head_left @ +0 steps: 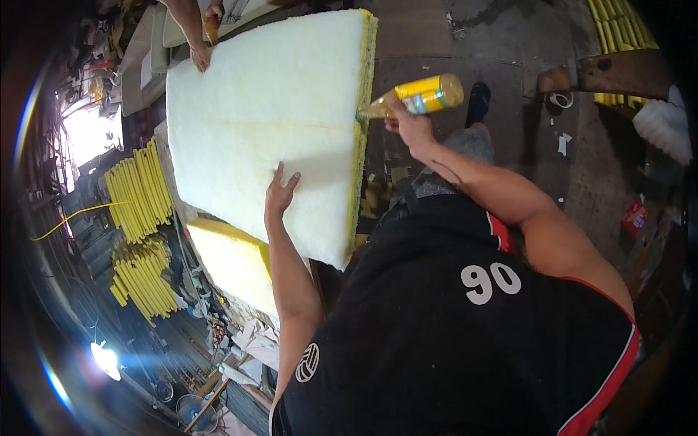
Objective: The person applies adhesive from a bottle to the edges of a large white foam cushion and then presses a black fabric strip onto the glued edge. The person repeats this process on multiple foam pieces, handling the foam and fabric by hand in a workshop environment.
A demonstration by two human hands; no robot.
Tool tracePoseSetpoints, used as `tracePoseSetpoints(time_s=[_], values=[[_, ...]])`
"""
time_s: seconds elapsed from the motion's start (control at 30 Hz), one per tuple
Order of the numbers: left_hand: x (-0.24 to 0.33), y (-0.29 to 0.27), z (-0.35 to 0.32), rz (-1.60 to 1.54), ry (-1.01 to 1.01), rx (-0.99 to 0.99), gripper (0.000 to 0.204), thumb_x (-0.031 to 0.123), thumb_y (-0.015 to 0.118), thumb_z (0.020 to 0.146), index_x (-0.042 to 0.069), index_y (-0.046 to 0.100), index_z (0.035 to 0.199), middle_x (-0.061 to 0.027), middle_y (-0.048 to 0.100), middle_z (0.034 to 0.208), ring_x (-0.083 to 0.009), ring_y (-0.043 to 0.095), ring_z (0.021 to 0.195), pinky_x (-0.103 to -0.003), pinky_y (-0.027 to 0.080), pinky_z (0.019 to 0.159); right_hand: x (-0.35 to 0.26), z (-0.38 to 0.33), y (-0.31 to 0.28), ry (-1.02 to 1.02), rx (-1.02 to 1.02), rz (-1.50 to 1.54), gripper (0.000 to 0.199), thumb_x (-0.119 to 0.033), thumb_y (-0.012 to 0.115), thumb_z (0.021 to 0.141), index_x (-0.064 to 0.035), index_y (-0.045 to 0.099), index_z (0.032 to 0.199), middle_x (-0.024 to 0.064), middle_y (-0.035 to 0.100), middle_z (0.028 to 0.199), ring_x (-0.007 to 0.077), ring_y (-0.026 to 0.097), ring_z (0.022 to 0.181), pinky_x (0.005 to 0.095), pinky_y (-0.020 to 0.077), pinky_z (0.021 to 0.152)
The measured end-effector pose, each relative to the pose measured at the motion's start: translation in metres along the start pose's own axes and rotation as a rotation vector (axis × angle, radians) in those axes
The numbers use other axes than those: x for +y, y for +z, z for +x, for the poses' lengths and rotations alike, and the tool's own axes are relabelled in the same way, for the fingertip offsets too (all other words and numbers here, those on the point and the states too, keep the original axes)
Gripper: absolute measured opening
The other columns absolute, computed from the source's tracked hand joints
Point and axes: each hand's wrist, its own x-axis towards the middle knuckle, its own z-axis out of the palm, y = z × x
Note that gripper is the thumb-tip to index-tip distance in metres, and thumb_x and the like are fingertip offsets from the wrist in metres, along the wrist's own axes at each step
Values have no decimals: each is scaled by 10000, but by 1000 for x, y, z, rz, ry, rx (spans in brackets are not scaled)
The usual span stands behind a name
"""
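One bottle (429,94) in right hand (411,128) — one white cushion (247,102) under left hand (280,195).

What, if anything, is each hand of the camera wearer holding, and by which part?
The right hand holds a bottle around its tapering neck end; the left hand grips nothing, resting on the white pad.
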Motion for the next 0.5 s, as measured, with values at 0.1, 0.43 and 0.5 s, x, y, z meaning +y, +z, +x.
tracePoseSetpoints(time_s=[0.1, 0.43, 0.5], values=[[-2, 0, 4, 14, 5, 3, 811, 540, 638, 857, 162, 347, 1513, -231, 305, 1541, -341, 312, 1433, -402, 294, 1156, 4, 0, -8, 20, 34, -77, 358, -346, 703, 911, -43, 621, 1082, 42, 653, 955, 128, 662, 757, 276, 581, 655], [2, -3, 6, 45, -16, -23, 826, 557, 637, 851, 170, 338, 1517, -234, 278, 1552, -342, 295, 1441, -394, 287, 1159, 34, 17, -24, -686, -3, -868, 364, -373, 684, 906, -45, 638, 1058, 88, 709, 945, 252, 698, 891, 380, 534, 759], [-7, 0, 6, 2, -14, -18, 829, 556, 637, 851, 172, 334, 1519, -235, 278, 1552, -343, 294, 1441, -394, 287, 1159, 27, 10, -20, -466, -46, -618, 366, -373, 686, 903, -43, 639, 1053, 105, 709, 951, 285, 693, 895, 392, 533, 768]])
